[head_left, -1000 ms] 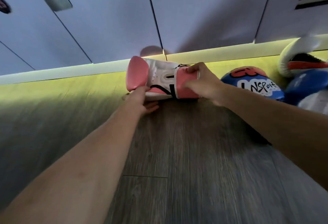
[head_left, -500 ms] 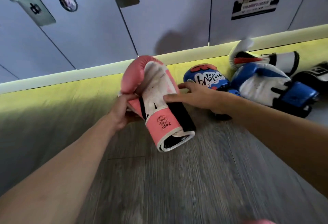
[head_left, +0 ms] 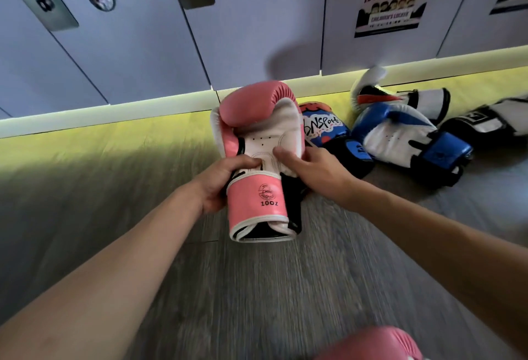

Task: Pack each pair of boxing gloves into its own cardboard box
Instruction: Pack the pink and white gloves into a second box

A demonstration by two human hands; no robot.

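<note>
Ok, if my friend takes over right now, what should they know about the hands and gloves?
Left hand: grips the pink glove at its cuff.
Right hand: holds the same glove's other side, thumb on its white palm.
Second pink glove: at the view's bottom edge. Blue gloves and a black and white glove lie on the floor by the lockers.
Done: nothing visibly packed; no cardboard box in view.
Left: pair the pink gloves, box them, then the others.
</note>
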